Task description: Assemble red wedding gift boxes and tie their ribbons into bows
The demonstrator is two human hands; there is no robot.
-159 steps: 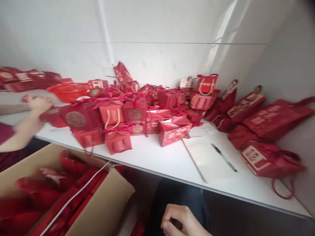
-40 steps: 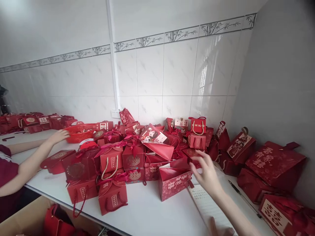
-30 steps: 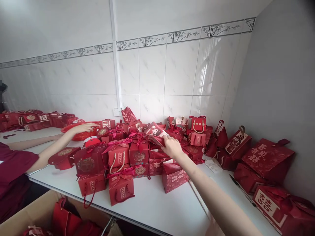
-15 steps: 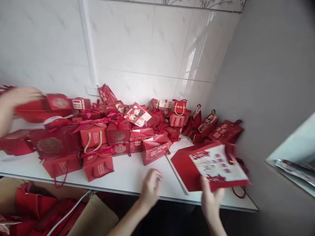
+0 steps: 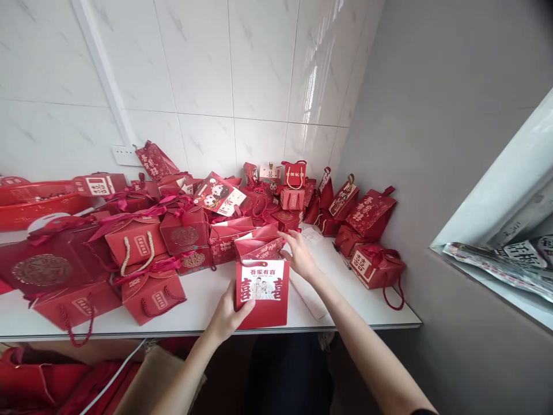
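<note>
Grip of left hand (image 5: pixel 228 314) closes on upright red paper gift bag (image 5: pixel 262 295), lower centre; right hand (image 5: pixel 301 257) lies open at its mouth.

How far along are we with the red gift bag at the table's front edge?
Done: the red gift bag stands upright on the white table, its mouth apparently open. In hand: the left hand grips its lower left corner, and the right hand touches its top rim. Left: the heap of red gift boxes behind it.
</note>
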